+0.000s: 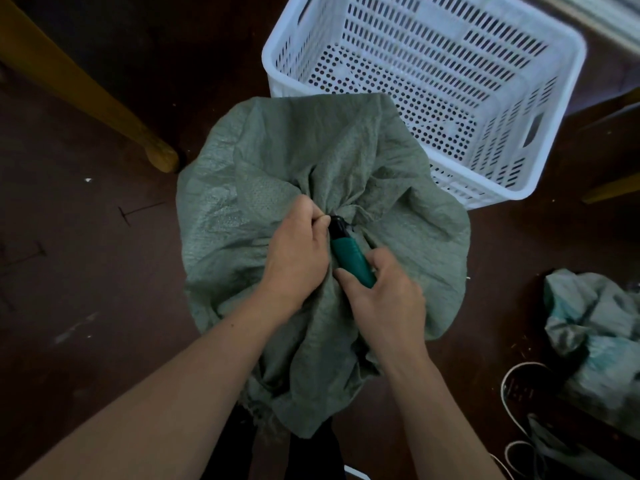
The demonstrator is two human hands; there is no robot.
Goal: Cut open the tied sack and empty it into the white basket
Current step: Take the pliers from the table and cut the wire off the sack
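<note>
A grey-green woven sack stands on the dark floor in front of me, its mouth gathered into a tied neck near the middle. My left hand pinches the bunched fabric at that neck. My right hand grips a cutter with a teal handle; its black tip touches the tied neck, and the blade is hidden in the folds. The white perforated basket stands just behind the sack to the right, with nothing visible inside.
A yellow wooden leg slants down to the floor at the left. Another crumpled grey-green sack lies at the right, with white cord loops below it. Dark brown floor surrounds the sack.
</note>
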